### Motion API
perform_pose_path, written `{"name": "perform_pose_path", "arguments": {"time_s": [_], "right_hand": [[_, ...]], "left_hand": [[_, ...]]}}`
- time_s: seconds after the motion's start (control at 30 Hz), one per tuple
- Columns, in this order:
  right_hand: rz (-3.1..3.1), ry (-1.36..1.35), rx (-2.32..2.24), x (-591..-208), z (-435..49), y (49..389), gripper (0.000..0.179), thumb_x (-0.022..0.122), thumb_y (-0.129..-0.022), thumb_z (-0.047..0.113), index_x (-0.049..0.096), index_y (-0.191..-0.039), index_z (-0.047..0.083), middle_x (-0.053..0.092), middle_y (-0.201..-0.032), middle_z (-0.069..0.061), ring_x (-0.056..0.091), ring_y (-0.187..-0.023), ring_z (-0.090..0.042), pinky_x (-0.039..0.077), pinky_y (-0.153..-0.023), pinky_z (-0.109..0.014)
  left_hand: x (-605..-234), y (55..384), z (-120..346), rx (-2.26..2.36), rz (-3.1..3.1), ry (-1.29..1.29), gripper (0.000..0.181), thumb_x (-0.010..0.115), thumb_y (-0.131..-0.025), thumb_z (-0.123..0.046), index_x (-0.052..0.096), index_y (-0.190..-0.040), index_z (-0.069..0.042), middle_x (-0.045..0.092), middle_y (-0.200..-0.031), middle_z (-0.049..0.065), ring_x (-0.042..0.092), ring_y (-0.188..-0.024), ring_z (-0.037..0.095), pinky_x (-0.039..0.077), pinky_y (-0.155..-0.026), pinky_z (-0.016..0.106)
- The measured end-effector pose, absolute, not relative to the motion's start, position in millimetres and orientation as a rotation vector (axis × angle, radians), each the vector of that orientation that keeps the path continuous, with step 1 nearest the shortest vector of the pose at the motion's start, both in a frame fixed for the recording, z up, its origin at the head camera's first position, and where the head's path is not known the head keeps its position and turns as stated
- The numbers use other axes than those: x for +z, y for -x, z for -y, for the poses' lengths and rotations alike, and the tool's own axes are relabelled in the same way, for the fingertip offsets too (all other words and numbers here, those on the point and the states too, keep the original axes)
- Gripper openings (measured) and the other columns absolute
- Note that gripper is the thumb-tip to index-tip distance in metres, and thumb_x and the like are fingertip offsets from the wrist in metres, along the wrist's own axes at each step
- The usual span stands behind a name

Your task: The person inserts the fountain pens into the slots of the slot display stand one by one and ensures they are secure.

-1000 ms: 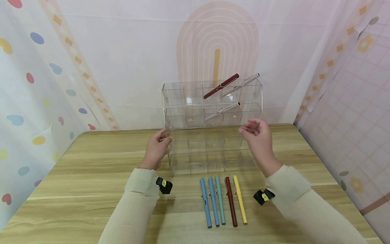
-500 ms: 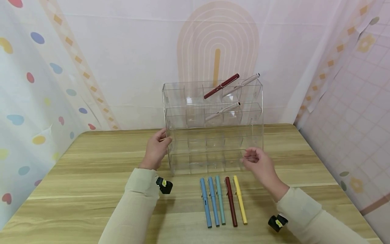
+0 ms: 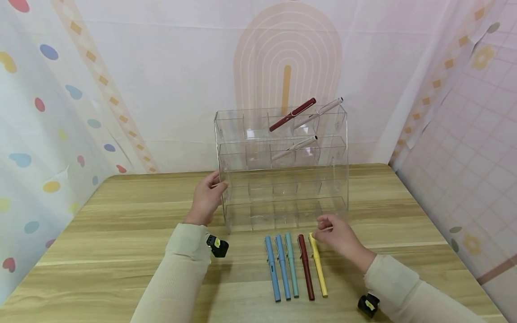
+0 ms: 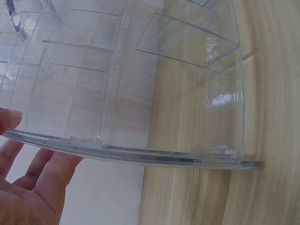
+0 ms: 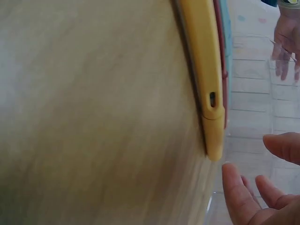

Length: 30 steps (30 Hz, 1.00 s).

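Observation:
A clear acrylic pen rack with tiers of compartments stands on the table. My left hand holds its left side panel, thumb on the inner face and fingers outside, as the left wrist view shows. My right hand is at the cap end of a yellow pen, the rightmost of a row lying in front of the rack. In the right wrist view its thumb and fingers are apart, with nothing between them, just off the yellow pen's end. Beside that pen lies a dark red pen.
Left of those lie a teal pen and two blue pens. In the rack's upper tiers lean a dark red pen, a pale pen and another pale pen. A patterned curtain hangs behind the wooden table.
My right hand has come down from the rack's right side, toward me, to the yellow pen's cap end. My left hand stays on the rack, and the pens lie as before.

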State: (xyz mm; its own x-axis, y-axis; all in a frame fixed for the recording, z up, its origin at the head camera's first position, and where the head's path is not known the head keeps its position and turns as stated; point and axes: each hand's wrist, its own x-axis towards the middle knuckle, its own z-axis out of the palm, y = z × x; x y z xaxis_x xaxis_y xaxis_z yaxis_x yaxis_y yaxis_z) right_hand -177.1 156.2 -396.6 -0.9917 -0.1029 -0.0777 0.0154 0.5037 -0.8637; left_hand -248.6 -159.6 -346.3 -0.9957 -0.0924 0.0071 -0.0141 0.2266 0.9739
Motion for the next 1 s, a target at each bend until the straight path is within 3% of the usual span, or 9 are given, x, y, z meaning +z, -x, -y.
{"name": "perform_pose_path", "arguments": {"time_s": [0.23, 0.4, 0.63, 1.0], "right_hand": [[-2.6, 0.073, -1.41, -401.0, -152.0, 178.7, 0.048, 0.071, -0.083, 0.006, 0.054, -0.125, -0.01, 0.058, -0.107, -0.019, 0.057, -0.098, -0.031, 0.051, -0.072, -0.037], [-2.573, 0.063, -1.365, -402.6, -149.3, 179.4, 0.053, 0.071, -0.081, 0.004, 0.052, -0.128, -0.012, 0.058, -0.104, -0.017, 0.055, -0.09, -0.025, 0.05, -0.071, -0.035], [-2.56, 0.097, -1.345, -403.0, -144.8, 180.2, 0.052, 0.07, -0.077, -0.001, 0.053, -0.124, -0.014, 0.05, -0.088, -0.01, 0.047, -0.062, -0.016, 0.043, -0.054, -0.029], [-2.644, 0.118, -1.151, -402.7, -138.8, 183.0, 0.047, 0.071, -0.075, -0.003, 0.058, -0.119, -0.012, 0.061, -0.092, -0.014, 0.06, -0.066, -0.017, 0.052, -0.054, -0.031]], "left_hand": [[-345.9, 248.7, 159.9, -1.916, 2.403, -0.098, 0.05, 0.048, -0.099, -0.01, 0.039, -0.148, -0.011, 0.048, -0.133, 0.021, 0.05, -0.105, 0.025, 0.046, -0.072, 0.029], [-346.6, 249.6, 160.1, -1.925, 2.396, -0.096, 0.05, 0.049, -0.099, -0.01, 0.04, -0.148, -0.011, 0.048, -0.133, 0.021, 0.05, -0.109, 0.029, 0.046, -0.073, 0.029], [-347.7, 249.9, 160.0, -1.929, 2.395, -0.087, 0.05, 0.048, -0.099, -0.01, 0.039, -0.148, -0.01, 0.048, -0.133, 0.021, 0.048, -0.114, 0.035, 0.046, -0.074, 0.031], [-346.2, 249.5, 159.4, -1.939, 2.39, -0.084, 0.049, 0.048, -0.099, -0.01, 0.04, -0.147, -0.009, 0.046, -0.136, 0.021, 0.048, -0.117, 0.034, 0.047, -0.078, 0.033]]}}
